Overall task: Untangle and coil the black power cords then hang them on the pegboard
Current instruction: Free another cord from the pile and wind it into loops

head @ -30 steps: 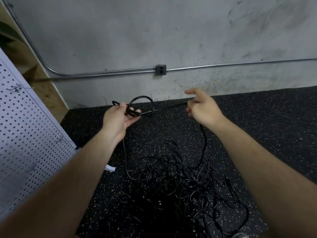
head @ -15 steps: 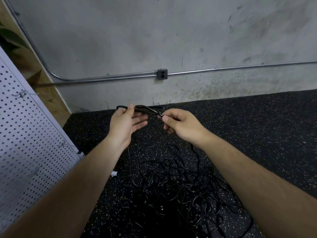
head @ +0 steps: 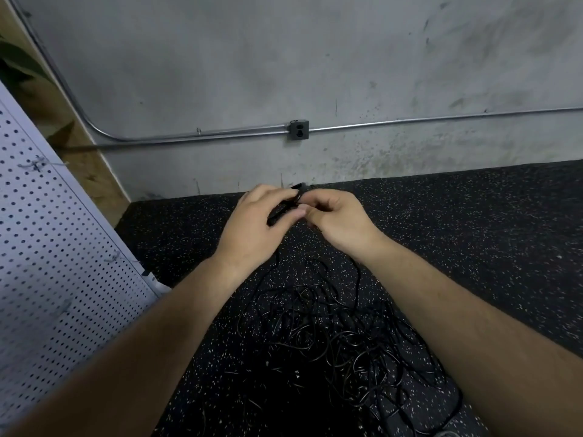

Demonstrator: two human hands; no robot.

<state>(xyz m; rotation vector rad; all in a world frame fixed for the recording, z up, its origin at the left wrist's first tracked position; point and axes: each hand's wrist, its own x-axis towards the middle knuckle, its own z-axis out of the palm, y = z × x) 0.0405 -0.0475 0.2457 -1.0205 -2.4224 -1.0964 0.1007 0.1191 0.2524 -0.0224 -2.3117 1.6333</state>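
A tangled heap of black power cords [head: 340, 339] lies on the speckled black floor below my arms. My left hand [head: 258, 225] grips a small coil of one black cord [head: 284, 209], mostly hidden in its palm and fingers. My right hand [head: 337, 219] meets it from the right, fingers curled and pinching the same cord beside the left thumb. A strand runs from the hands down into the heap. The white pegboard [head: 53, 257] leans at the left, with thin wire hooks on it.
A grey concrete wall [head: 284, 58] stands ahead, with a metal conduit and an outlet box [head: 298, 130] low on it. The rubber floor [head: 473, 231] stretches to the right. A wooden panel [head: 79, 159] shows behind the pegboard.
My right hand came in from the right with a length of cord and now meets my left hand. The open loops seen earlier are gathered into my left hand.
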